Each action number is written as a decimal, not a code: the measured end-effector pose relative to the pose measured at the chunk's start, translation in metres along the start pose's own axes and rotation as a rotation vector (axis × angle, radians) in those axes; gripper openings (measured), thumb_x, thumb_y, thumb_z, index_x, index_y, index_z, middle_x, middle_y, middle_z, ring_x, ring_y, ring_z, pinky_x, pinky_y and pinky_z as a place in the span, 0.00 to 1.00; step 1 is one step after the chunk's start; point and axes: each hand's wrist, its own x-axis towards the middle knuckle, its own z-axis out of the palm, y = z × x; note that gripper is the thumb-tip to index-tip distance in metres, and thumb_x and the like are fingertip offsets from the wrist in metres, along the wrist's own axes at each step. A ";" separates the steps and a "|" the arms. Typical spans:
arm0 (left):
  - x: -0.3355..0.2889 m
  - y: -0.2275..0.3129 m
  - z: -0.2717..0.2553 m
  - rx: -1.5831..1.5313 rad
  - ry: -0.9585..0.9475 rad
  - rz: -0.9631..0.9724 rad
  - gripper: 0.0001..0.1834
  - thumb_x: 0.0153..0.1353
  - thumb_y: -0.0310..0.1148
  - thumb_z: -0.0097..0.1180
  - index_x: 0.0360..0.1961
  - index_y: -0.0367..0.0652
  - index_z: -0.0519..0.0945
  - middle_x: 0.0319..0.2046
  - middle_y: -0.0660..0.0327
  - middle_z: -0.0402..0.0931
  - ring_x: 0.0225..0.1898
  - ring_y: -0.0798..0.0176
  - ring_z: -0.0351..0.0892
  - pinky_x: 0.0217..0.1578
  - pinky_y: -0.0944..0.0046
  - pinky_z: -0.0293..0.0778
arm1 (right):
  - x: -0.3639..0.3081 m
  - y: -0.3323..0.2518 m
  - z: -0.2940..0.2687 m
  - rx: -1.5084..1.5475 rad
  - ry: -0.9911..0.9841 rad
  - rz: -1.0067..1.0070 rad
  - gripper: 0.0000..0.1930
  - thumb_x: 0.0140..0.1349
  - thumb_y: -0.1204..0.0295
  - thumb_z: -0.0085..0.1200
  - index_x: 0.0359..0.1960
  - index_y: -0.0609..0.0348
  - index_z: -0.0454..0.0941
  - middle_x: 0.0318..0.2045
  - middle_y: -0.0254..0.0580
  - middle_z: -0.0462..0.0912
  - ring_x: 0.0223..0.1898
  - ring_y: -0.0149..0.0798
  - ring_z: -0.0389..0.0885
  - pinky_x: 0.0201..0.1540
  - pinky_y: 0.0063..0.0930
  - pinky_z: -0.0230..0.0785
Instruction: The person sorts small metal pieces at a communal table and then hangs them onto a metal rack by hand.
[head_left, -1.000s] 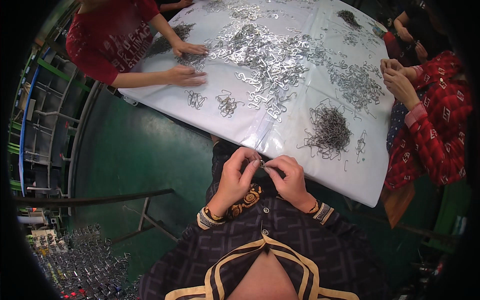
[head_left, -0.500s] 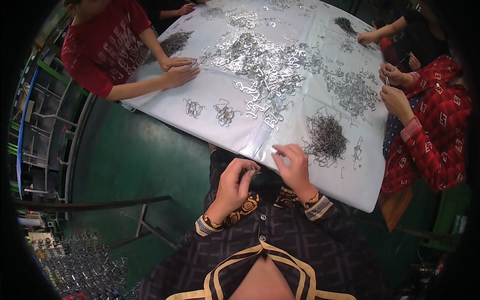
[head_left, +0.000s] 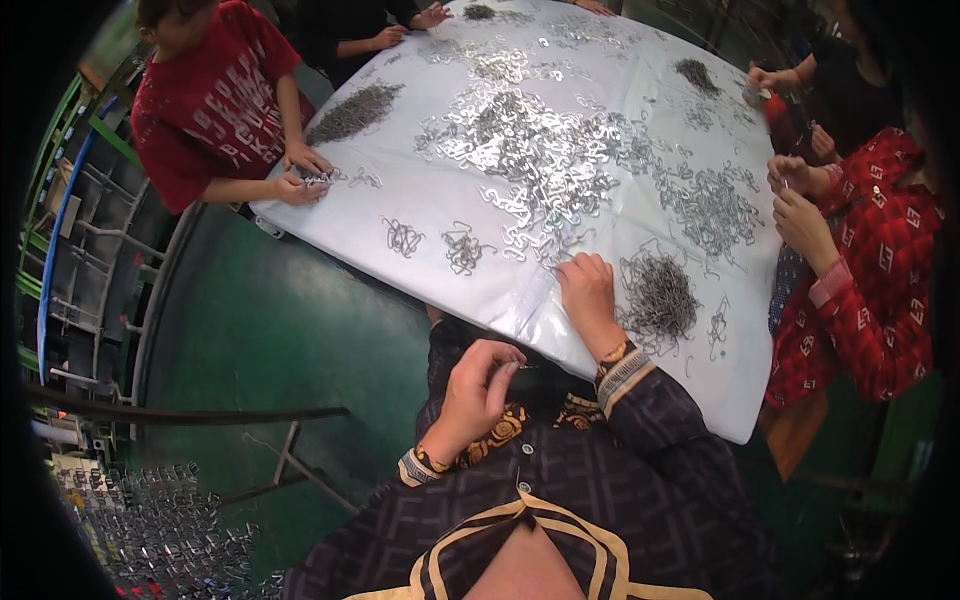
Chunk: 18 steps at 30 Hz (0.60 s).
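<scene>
Close to my body, below the table edge, my left hand (head_left: 472,392) is closed in a pinch. A bit of shiny bent metal, like a small S-shaped hook, shows at its fingertips. Over the table, my right hand (head_left: 588,290) has its fingers curled together, tips down at the near end of a spread of loose metal hooks (head_left: 535,165). Its fingertips hide whatever is between them. Right of that hand lies a dense dark heap of thin wire hooks (head_left: 662,300). Two small clusters of wire hooks, a left one (head_left: 402,238) and a right one (head_left: 464,249), lie left of it.
The white-covered table (head_left: 350,215) has more heaps, one at the far left (head_left: 355,112). A person in a red T-shirt (head_left: 215,110) handles hooks at the left; a person in a red patterned jacket (head_left: 850,270) works at the right. A metal rail (head_left: 200,415) stands left of me.
My right hand has moved forward to the edge of the loose hooks. My left hand stays pinched, slightly lower. The red T-shirt person's hands have drawn back toward the table's left edge.
</scene>
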 end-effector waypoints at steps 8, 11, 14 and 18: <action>0.003 -0.004 0.005 0.014 -0.031 0.045 0.05 0.59 0.18 0.52 0.36 0.35 0.74 0.33 0.54 0.78 0.35 0.57 0.79 0.38 0.64 0.74 | -0.009 -0.042 -0.076 0.613 -0.208 0.256 0.05 0.57 0.76 0.56 0.31 0.64 0.74 0.26 0.47 0.78 0.26 0.46 0.78 0.30 0.33 0.70; 0.003 -0.009 0.009 0.036 -0.054 0.049 0.06 0.58 0.18 0.53 0.37 0.35 0.74 0.33 0.53 0.77 0.34 0.55 0.79 0.37 0.63 0.75 | -0.016 -0.056 -0.099 0.686 -0.300 0.165 0.06 0.58 0.75 0.56 0.31 0.64 0.74 0.25 0.48 0.77 0.25 0.45 0.78 0.29 0.32 0.69; 0.003 -0.008 0.010 0.099 -0.076 0.091 0.05 0.60 0.19 0.53 0.37 0.35 0.74 0.34 0.55 0.78 0.34 0.59 0.80 0.37 0.65 0.75 | -0.019 -0.067 -0.115 0.728 -0.364 0.104 0.06 0.58 0.75 0.56 0.31 0.64 0.74 0.24 0.49 0.76 0.24 0.45 0.77 0.29 0.32 0.68; 0.002 -0.003 0.012 0.174 -0.101 0.086 0.06 0.59 0.19 0.54 0.37 0.35 0.74 0.33 0.54 0.77 0.34 0.57 0.80 0.36 0.65 0.75 | -0.025 -0.068 -0.122 0.724 -0.419 0.091 0.07 0.57 0.73 0.57 0.30 0.64 0.74 0.24 0.49 0.76 0.24 0.46 0.76 0.28 0.34 0.67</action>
